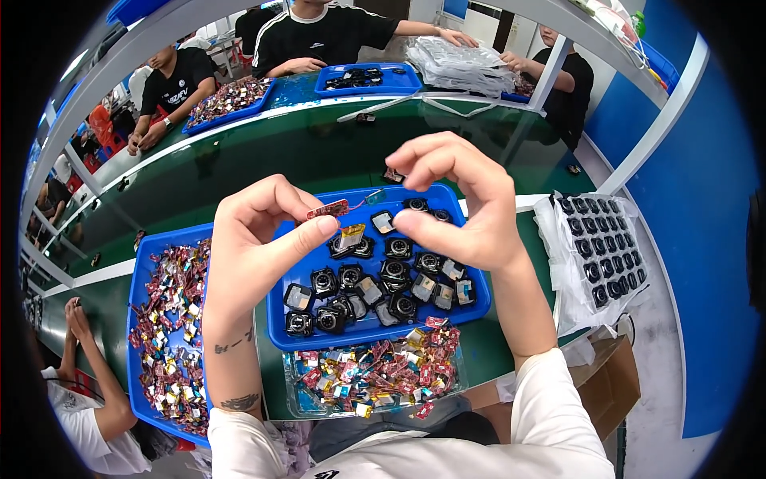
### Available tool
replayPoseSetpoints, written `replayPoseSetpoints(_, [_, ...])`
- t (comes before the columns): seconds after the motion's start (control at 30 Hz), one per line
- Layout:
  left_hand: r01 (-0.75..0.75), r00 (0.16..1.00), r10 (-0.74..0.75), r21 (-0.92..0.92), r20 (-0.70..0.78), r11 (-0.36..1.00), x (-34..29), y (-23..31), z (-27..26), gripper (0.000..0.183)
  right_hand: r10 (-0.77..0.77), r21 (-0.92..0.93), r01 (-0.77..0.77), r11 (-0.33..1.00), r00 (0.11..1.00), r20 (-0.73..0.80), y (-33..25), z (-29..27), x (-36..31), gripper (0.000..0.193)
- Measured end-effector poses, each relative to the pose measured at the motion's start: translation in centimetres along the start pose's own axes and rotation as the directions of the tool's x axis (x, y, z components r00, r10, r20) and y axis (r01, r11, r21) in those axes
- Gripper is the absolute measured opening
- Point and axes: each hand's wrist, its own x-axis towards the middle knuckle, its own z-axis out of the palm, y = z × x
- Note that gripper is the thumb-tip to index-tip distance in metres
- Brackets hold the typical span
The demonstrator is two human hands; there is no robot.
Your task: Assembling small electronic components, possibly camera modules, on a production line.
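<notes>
My left hand pinches a small red circuit board between thumb and fingers. A thin red wire runs from the board to a little blue-green piece near my right hand. Just below the board is a yellow-and-silver battery; I cannot tell whether it is joined to it. My right hand hovers with thumb and fingers apart, nothing visible between them. Beneath both hands, a blue tray holds many black watch-like housings, some showing a grey face, others a round ring.
A clear tray of red boards and batteries sits nearest me. On the left stands a blue bin of similar parts. White packaging with black housings lies at right. Co-workers sit across the green conveyor belt, with another blue tray.
</notes>
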Motion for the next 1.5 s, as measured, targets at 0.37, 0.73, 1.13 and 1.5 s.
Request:
replayPoseSetpoints(0.37, [-0.008, 0.997, 0.000, 0.110, 0.074, 0.994, 0.2, -0.4, 0.1, 0.013, -0.211, -0.203, 0.239, 0.950, 0.966, 0.151, 0.0, 0.3, -0.1, 0.018])
replayPoseSetpoints(0.73, [-0.013, 0.986, -0.025, 0.224, 0.165, 0.975, 0.1, -0.2, 0.8, 0.013, -0.162, -0.145, 0.186, 0.972, 0.973, 0.163, 0.7, 0.3, -0.8, 0.012])
replayPoseSetpoints(1.13, [-0.117, 0.985, 0.085, 0.216, 0.153, 0.969, 0.0, -0.8, 1.3, 0.009, 0.242, 0.394, -0.336, 0.855, 0.932, 0.269, 0.6, 0.5, -1.6, 0.008])
replayPoseSetpoints(1.5, [-0.128, 0.972, 0.085, 0.191, 0.217, 0.973, 0.0, -0.9, 1.1, 0.011, 0.341, 0.437, -0.452, 0.778, 0.887, 0.310, 0.9, 1.0, -1.6, 0.013])
